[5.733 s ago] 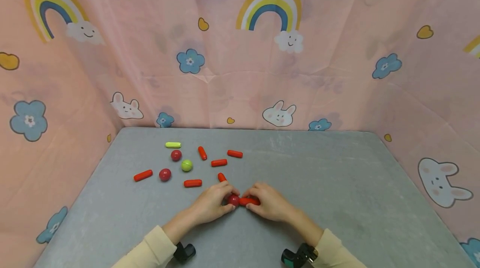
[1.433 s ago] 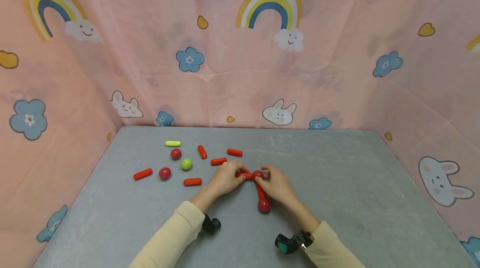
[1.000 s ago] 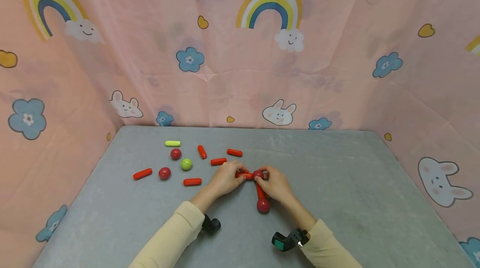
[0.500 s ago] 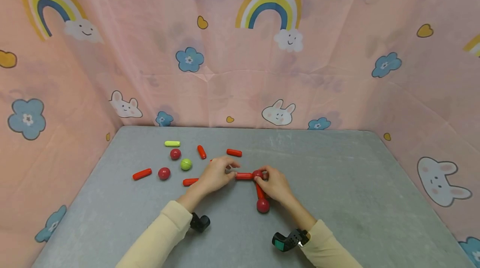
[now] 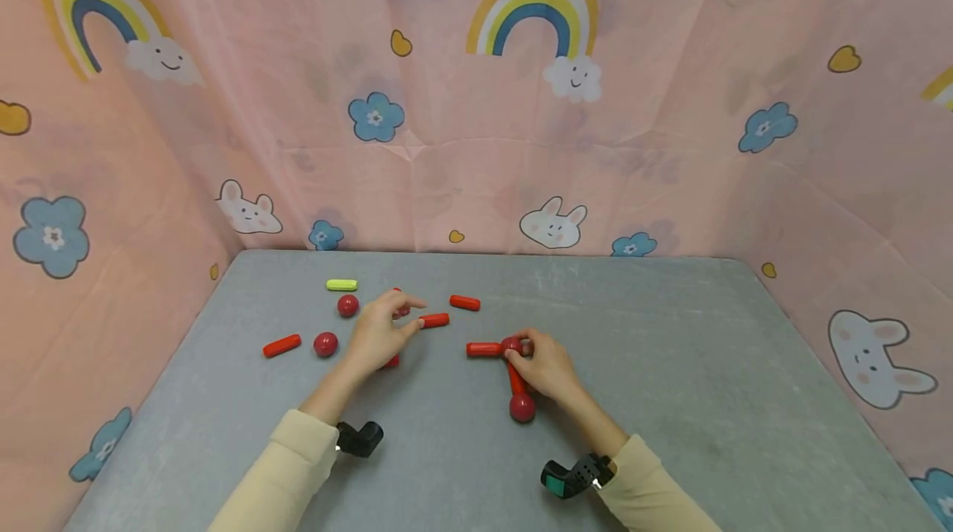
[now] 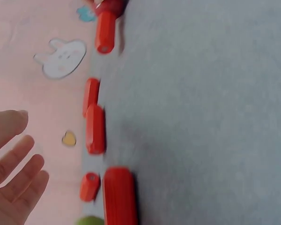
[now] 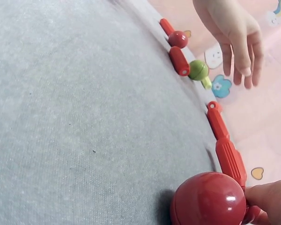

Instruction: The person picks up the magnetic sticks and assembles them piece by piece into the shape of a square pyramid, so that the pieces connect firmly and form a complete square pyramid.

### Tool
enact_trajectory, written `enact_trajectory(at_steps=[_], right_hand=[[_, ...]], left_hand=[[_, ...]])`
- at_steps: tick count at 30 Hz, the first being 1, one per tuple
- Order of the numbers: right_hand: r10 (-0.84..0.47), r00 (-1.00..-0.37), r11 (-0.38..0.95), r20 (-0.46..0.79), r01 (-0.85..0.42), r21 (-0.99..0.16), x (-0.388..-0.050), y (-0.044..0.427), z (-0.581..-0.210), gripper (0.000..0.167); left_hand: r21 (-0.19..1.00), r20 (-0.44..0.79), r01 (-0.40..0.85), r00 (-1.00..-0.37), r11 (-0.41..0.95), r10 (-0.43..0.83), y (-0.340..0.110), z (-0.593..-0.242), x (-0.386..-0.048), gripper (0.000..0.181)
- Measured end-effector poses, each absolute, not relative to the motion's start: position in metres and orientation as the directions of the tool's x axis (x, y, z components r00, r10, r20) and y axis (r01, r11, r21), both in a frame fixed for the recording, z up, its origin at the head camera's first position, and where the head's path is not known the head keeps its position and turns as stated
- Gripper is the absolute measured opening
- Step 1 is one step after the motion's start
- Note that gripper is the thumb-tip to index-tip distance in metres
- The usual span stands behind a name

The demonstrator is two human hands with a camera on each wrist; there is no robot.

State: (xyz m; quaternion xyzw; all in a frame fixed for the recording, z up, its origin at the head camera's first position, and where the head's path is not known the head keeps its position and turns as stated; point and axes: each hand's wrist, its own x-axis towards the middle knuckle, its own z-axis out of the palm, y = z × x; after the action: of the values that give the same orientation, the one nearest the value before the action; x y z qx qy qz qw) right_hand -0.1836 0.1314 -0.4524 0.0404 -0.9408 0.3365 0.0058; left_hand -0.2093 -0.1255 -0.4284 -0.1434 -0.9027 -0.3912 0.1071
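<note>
My left hand [image 5: 375,337] is lifted over the scattered pieces, fingers loosely spread and holding nothing; a red rod [image 5: 435,320] lies by its fingertips. In the left wrist view the same hand [image 6: 14,173] shows an empty gap between thumb and fingers. My right hand [image 5: 549,366] pinches the upper red ball [image 5: 510,345] of a joined toy piece. From that ball one red rod [image 5: 484,350] points left and a second red rod [image 5: 517,381] runs down to a lower red ball [image 5: 522,407], which looms large in the right wrist view.
Loose on the grey table [image 5: 655,350] lie a yellow-green rod [image 5: 342,285], two red balls, one of them a red ball [image 5: 325,344], and several red rods, including a red rod [image 5: 281,346]. A green ball [image 7: 198,70] is hidden behind my left hand in the head view.
The rods and balls were joined into an angled piece over these seconds. My left hand has since let go of its left rod and moved left; my right hand stays in place.
</note>
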Motion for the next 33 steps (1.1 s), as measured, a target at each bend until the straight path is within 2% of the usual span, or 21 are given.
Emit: enact_trajectory(at_steps=[5,14,22,33], right_hand=[[-0.073,-0.997,0.773,0.033,-0.077,-0.63,-0.183,0.131,-0.452,0.028],[-0.065,-0.997,0.764,0.031,-0.069,-0.641,-0.184,0.132,-0.451,0.028],[-0.066,-0.998,0.758,0.019,-0.062,-0.65,-0.183,0.132,-0.451,0.028],[-0.071,-0.997,0.75,0.026,-0.07,-0.657,-0.182,0.132,-0.452,0.029]], left_hand=[[0.694,0.331,0.296,-0.941,0.657,0.075,-0.142,-0.426,-0.208,0.024],[0.714,0.242,0.123,-0.967,0.689,-0.078,-0.159,-0.434,-0.209,0.035],[0.658,0.194,0.051,-0.976,0.751,-0.103,-0.163,-0.441,-0.211,0.033],[0.623,0.158,0.035,-0.984,0.782,-0.083,-0.166,-0.444,-0.211,0.028]])
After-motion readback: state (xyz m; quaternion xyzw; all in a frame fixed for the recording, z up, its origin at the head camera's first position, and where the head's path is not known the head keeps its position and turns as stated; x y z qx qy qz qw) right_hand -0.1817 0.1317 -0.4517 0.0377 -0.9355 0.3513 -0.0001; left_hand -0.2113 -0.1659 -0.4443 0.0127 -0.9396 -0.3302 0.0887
